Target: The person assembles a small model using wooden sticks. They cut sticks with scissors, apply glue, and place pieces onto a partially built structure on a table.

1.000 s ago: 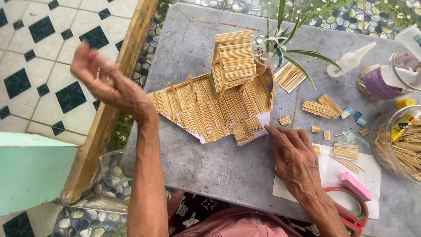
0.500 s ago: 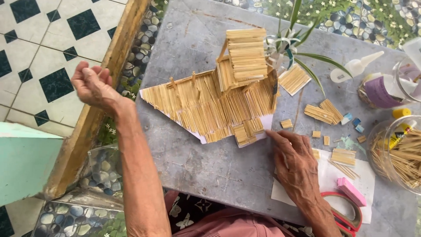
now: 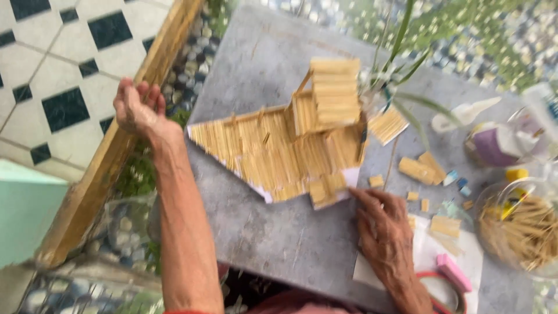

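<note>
Stick model (image 3: pixel 285 154) lies flat on the grey table (image 3: pixel 273 238), long axis running left to right, its tapered end pointing left. Right hand (image 3: pixel 383 232) rests palm down, fingers loosely spread, fingertips touching the model's lower right edge. Left hand (image 3: pixel 136 107) raised off the table's left edge, fingers curled, holding nothing visible.

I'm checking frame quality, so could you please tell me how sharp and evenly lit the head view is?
Head view: motion blur smears the whole frame; the stick model and both hands, left and right, have soft edges. Light is soft, even daylight, without hard shadows or glare. The jar of sticks at the right edge is blurriest.
</note>
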